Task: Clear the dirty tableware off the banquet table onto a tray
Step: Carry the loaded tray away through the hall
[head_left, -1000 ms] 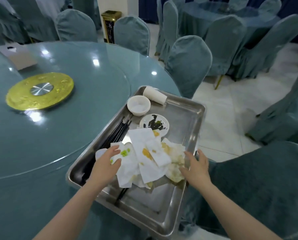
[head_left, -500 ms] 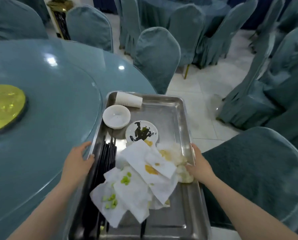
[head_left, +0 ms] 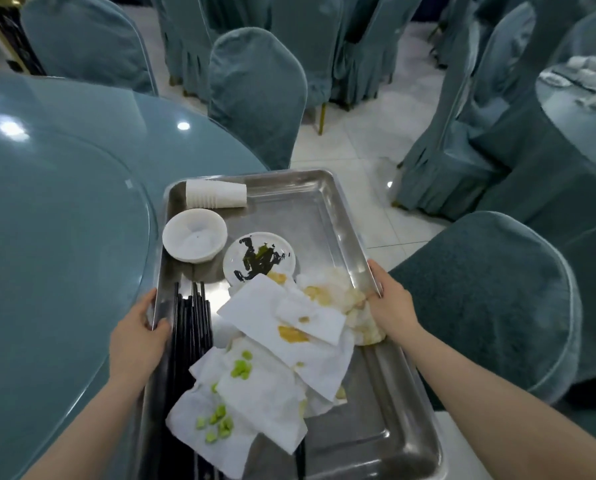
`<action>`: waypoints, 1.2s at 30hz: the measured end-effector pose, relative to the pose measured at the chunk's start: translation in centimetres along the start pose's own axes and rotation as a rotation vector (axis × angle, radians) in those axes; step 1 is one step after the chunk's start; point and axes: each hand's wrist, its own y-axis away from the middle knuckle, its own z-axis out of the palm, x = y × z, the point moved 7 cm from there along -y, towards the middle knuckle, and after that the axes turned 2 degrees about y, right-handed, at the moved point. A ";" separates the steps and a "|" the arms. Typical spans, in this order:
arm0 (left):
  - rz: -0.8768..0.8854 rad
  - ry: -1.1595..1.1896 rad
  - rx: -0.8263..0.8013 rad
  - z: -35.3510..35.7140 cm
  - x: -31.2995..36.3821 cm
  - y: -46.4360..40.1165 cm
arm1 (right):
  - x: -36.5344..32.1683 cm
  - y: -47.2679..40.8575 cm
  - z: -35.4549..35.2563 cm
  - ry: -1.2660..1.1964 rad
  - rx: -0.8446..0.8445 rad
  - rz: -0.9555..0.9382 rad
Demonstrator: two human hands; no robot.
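- A second ago the left hand [head_left: 138,336] lay on the soiled napkins [head_left: 272,348] inside the tray [head_left: 327,216]; now it grips the tray's left rim, thumb hooked over the edge, fingers hidden beneath.
- The right hand [head_left: 390,299] has shifted from the napkin pile to the right rim, thumb inside, fingers curled under.
- The tray holds a stack of paper cups [head_left: 216,194] lying on its side, a white bowl [head_left: 194,235], a stained saucer [head_left: 259,259], black chopsticks [head_left: 191,327] along the left wall, and the napkins.
- The tray's left edge overlaps the glass table [head_left: 57,202] rim; whether it rests there I cannot tell.
- A covered chair [head_left: 490,299] sits just right of the tray; another chair [head_left: 256,95] stands beyond its far end, with tiled floor [head_left: 355,147] between them.
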 end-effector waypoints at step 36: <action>0.853 0.402 -0.490 31.1 69.0 35.6 | 33.9 24.1 -71.1 -0.174 0.862 0.204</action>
